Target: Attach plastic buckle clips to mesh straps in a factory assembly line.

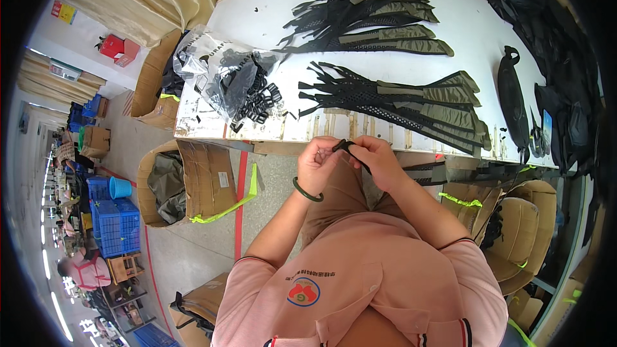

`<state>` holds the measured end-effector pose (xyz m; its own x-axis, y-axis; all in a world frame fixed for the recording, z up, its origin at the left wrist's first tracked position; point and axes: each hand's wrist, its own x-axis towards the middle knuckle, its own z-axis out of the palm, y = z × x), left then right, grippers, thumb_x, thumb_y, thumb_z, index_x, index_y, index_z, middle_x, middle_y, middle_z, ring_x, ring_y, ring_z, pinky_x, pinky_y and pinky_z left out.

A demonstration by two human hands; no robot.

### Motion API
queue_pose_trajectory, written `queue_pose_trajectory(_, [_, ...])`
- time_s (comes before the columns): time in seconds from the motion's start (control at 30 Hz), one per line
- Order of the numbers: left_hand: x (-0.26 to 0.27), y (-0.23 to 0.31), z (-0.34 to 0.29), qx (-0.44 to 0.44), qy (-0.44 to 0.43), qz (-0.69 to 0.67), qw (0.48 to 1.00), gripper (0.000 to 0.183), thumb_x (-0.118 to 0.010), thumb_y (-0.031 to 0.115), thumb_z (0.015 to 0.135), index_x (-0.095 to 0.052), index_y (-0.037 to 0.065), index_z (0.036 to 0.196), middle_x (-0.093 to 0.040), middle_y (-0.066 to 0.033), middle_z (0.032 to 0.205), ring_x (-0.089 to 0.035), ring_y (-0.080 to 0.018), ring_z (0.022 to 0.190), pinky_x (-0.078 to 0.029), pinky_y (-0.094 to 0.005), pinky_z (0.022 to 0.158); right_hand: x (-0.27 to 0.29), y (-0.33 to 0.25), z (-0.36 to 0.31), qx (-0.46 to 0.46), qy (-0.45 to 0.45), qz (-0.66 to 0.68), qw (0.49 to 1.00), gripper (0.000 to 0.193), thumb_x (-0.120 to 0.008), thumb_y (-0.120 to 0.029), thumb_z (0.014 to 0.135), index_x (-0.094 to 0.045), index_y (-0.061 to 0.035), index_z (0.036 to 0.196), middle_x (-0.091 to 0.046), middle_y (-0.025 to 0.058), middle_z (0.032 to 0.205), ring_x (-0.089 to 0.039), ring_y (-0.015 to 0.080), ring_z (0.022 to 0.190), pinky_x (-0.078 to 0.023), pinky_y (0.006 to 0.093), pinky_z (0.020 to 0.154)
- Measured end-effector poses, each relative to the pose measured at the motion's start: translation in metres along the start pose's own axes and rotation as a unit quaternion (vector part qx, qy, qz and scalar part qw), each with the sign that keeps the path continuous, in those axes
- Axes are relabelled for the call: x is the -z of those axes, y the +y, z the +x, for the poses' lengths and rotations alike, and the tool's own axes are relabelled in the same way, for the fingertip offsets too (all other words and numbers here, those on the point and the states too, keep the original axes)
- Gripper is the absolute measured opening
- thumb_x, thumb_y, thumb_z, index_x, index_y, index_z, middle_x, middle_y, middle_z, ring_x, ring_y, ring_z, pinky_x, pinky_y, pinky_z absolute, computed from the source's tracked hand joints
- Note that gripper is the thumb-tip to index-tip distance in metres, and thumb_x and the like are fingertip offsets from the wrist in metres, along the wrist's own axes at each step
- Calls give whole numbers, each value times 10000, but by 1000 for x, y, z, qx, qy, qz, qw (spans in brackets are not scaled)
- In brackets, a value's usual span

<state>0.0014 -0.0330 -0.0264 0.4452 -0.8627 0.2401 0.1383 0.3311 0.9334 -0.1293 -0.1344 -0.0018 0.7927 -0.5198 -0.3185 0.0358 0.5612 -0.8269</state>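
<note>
My left hand (317, 167), with a dark bracelet at the wrist, pinches a small black plastic buckle (342, 146). Beside it my right hand (379, 164) is closed on a black webbing strap (360, 159) that meets the buckle. Fingers hide how far the strap is threaded. Both hands are just off the table's near edge, above my lap. An olive-and-black strap piece (424, 173) hangs to the right of my right hand. On the table ahead, several similar pieces (411, 99) lie fanned out. Loose black buckles (257, 109) spill from a clear plastic bag (212, 67) to the left.
Farther back on the white table (270, 9) lies another stack of strap pieces (385, 35). A long black padded piece (511, 103) and black fabric (546, 45) are at the right. Open cardboard boxes (209, 180) (520, 225) stand either side of me. Distant people work at far left.
</note>
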Motion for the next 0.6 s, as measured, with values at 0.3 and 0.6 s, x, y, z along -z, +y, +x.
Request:
queue_pose_trajectory(0.3, [0, 6, -2, -81, 0, 211, 974, 310, -542, -183, 779, -570, -14, 1036, -561, -120, 1067, -590, -151, 933, -484, -247, 804, 3, -6, -4, -69, -64, 107, 990, 119, -606, -141, 848, -622, -24, 857, -567, 14, 689, -513, 95, 593, -391, 219, 567])
queue_pose_trajectory(0.6, [-2, 18, -3, -136, 9, 320, 937, 278, -616, -152, 714, -620, -16, 957, -614, -122, 953, -608, -187, 871, -482, -252, 723, -3, -20, -16, -1, -73, -20, 997, 129, -607, -138, 859, -639, -13, 862, -572, -3, 702, -501, 64, 602, -403, 205, 568])
